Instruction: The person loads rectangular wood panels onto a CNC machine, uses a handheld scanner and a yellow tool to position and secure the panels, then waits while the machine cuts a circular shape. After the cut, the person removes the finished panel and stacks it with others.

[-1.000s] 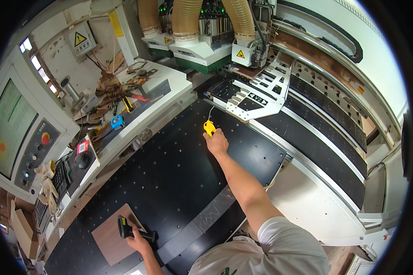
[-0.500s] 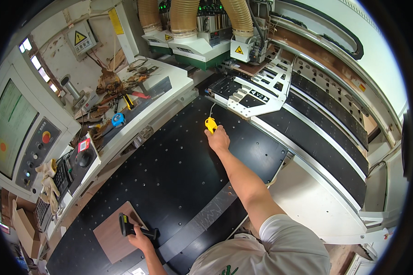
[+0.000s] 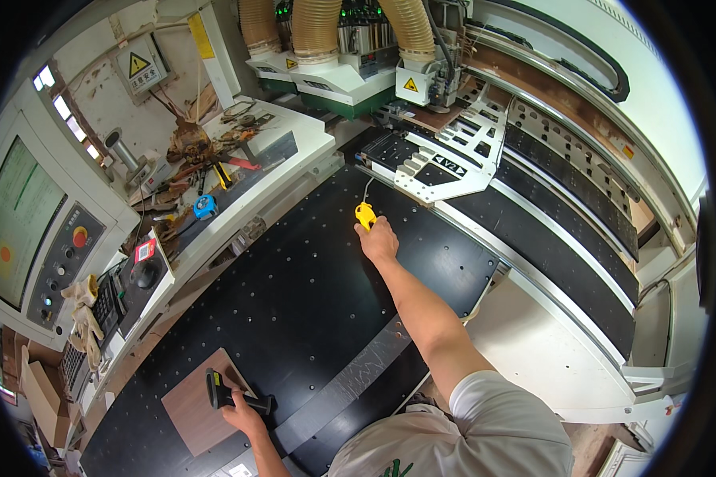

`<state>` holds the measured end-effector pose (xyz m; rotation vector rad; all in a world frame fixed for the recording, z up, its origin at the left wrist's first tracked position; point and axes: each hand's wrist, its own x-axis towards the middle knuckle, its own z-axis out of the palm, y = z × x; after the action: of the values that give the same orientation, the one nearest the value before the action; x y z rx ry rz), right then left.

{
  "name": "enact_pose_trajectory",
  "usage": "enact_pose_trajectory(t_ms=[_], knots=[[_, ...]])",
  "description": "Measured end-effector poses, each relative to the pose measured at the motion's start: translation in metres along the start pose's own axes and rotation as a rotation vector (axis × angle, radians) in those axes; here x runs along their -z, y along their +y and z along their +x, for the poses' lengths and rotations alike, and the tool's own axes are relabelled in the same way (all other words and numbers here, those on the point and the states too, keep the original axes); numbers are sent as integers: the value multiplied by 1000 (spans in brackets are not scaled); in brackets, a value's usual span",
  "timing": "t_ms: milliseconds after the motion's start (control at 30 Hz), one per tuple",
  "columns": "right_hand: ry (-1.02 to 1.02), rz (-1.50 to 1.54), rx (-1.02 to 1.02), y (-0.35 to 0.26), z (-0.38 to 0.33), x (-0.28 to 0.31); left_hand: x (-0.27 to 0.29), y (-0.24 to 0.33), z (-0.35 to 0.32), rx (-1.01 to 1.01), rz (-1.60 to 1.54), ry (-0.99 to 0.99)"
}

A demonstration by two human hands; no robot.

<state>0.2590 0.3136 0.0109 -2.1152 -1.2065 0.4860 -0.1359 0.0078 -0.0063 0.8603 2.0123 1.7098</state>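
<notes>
My right hand (image 3: 379, 241) reaches out over the black table and is closed around a yellow air blow gun (image 3: 364, 214). A thin, bent nozzle points from it toward the white machine carriage (image 3: 445, 176). At the lower left, my left hand (image 3: 245, 416) grips a black handheld barcode scanner (image 3: 216, 389), fingers wrapped round its handle. Beneath the scanner lies a brown wood-grain panel (image 3: 195, 421), partly covered by hand and scanner. The black perforated table (image 3: 294, 318) spreads under both arms.
A control cabinet with a screen (image 3: 20, 222) stands at left, beside work gloves (image 3: 86, 318) and a keyboard (image 3: 111, 298). A blue tape measure (image 3: 205, 207) and scattered tools lie on the side bench. Ahead is a machine head (image 3: 350, 91) with ribbed hoses (image 3: 318, 32).
The machine head and its hoses have shifted very slightly to the left. Both my hands hold the same things in nearly the same places.
</notes>
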Motion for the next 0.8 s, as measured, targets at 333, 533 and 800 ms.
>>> enact_pose_trajectory(t_ms=[333,533,800], knots=[[0,-15,-5,0,0,-1,1,-14,5,-33,5,19],[-8,-9,-9,-1,0,2,1,-17,6,-48,1,28],[2,-4,3,-1,-1,0,1,-18,5,-39,14,31]])
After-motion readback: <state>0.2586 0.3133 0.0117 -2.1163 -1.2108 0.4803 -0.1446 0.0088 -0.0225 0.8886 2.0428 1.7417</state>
